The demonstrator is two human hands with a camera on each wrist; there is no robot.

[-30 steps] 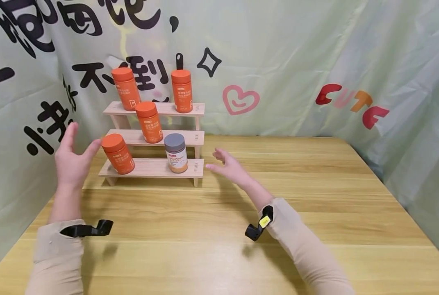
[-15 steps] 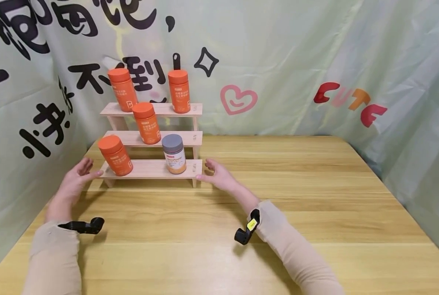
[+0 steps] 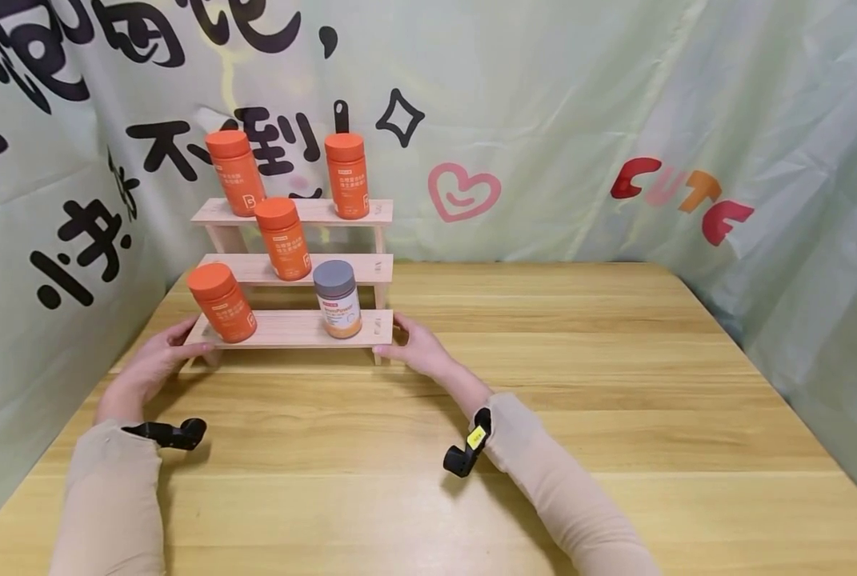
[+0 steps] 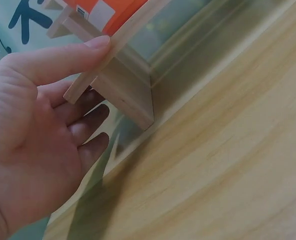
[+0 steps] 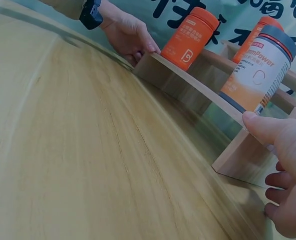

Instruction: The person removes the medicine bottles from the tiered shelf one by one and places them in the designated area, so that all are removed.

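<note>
Fingers [image 4: 90, 120] on bottom shelf [image 3: 287, 326] ends, table [image 3: 586, 384] extending right

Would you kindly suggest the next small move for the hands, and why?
I would probably firm up both grips evenly: the left hand and right hand sit at opposite ends of the three-tiered pale wooden rack, thumbs against its front edge, and orange cylindrical jars stand on every tier.

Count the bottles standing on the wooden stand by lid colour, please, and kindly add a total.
Orange-lidded bottles: 4
Grey-lidded bottle: 1
Total on the wooden stand: 5
</note>
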